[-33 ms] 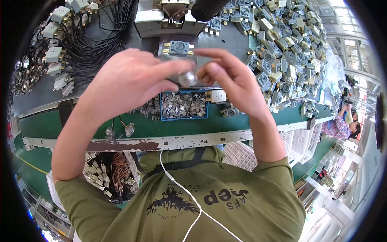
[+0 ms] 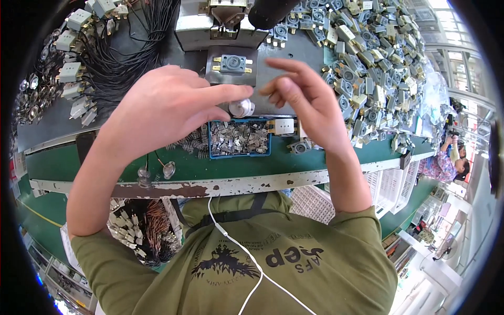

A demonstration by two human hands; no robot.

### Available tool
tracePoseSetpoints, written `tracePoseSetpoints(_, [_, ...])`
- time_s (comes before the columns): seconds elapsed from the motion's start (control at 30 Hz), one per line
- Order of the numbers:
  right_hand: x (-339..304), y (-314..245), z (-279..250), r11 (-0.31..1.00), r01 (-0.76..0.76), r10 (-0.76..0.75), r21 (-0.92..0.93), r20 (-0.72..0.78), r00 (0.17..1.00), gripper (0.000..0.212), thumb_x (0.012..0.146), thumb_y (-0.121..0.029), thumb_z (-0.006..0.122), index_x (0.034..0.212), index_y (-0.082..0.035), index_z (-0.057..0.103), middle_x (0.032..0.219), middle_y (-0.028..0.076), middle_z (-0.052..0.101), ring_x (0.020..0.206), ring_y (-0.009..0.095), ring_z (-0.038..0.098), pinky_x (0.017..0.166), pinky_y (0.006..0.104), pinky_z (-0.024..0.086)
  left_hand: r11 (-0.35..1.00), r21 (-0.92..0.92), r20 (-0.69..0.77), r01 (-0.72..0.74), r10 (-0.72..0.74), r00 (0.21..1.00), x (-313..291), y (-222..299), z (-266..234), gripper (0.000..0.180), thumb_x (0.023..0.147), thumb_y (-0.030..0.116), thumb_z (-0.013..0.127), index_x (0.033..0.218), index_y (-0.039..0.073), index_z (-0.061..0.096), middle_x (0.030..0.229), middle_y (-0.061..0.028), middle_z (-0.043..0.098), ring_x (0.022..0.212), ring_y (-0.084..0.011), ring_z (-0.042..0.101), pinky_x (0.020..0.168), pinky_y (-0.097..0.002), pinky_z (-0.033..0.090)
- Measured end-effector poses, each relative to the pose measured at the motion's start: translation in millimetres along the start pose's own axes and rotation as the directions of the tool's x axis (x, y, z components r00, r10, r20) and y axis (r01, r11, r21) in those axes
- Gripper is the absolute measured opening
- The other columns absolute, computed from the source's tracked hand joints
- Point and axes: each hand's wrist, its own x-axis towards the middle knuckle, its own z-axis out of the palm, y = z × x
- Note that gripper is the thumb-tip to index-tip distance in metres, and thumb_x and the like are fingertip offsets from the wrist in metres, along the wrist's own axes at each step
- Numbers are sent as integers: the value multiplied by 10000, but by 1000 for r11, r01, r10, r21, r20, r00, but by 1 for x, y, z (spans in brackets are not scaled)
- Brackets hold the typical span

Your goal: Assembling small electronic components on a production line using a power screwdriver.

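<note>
A round silver metal part (image 2: 241, 108) with a domed middle is pinched between the thumb and forefinger of my left hand (image 2: 170, 107). To its right, a small gap away, is my right hand (image 2: 311, 107). Its forefinger is stretched out and the other fingers are partly curled, with nothing visible in them. Just beyond both hands a grey rectangular block (image 2: 232, 63) with a round recess and brass tabs lies on a metal plate. Below the silver part stands a blue tray (image 2: 240, 156) full of small metal clips.
A metal press (image 2: 223, 37) stands at the back. Many grey blocks (image 2: 362, 68) are heaped at the right, black wires (image 2: 126, 73) and white blocks at the left. A white block (image 2: 284, 125) rests beside the tray. Two round metal parts (image 2: 168, 169) lie near the bench edge.
My right hand has drawn back to the right, away from the silver part. The silver part has shifted slightly down and left in my left hand.
</note>
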Motion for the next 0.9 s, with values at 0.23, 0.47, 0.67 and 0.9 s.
tracePoseSetpoints(0.23, [22, -28, -5, 948, 315, -316, -45, -250, 915, 366, 1098, -134, 521, 1435, 9, 541, 1137, 153, 726, 906, 137, 662, 811, 279, 535, 924, -194, 34, 330, -330, 944, 29, -30, 0, 377, 928, 207, 708, 1299, 167, 654, 846, -92, 730, 783, -284, 702, 709, -398, 549])
tracePoseSetpoints(0.47, [73, -82, 8, 723, 671, -601, -167, -632, 489, 483, 996, -149, 693, 1413, -10, 493, 1091, 152, 704, 940, 169, 692, 773, 289, 566, 869, -78, 244, 488, -458, 855, 34, -38, 9, 302, 957, 252, 684, 1253, 192, 696, 914, -83, 761, 881, -303, 723, 794, -411, 566])
tracePoseSetpoints(0.67, [85, -84, 7, 650, 728, -648, -216, -658, 384, 461, 971, -154, 744, 1338, -9, 506, 954, 132, 705, 812, 150, 694, 671, 274, 563, 937, 35, 93, 348, -350, 932, 27, -43, 24, 317, 965, 294, 672, 1262, 183, 670, 938, -89, 753, 910, -315, 722, 772, -435, 566])
tracePoseSetpoints(0.9, [93, -86, 15, 683, 712, -634, -163, -616, 467, 429, 955, -145, 764, 1281, -15, 518, 890, 114, 695, 739, 146, 682, 621, 272, 551, 949, 67, 49, 309, -312, 949, 24, -41, 27, 303, 983, 303, 644, 1258, 177, 645, 979, -105, 751, 942, -321, 720, 769, -440, 576])
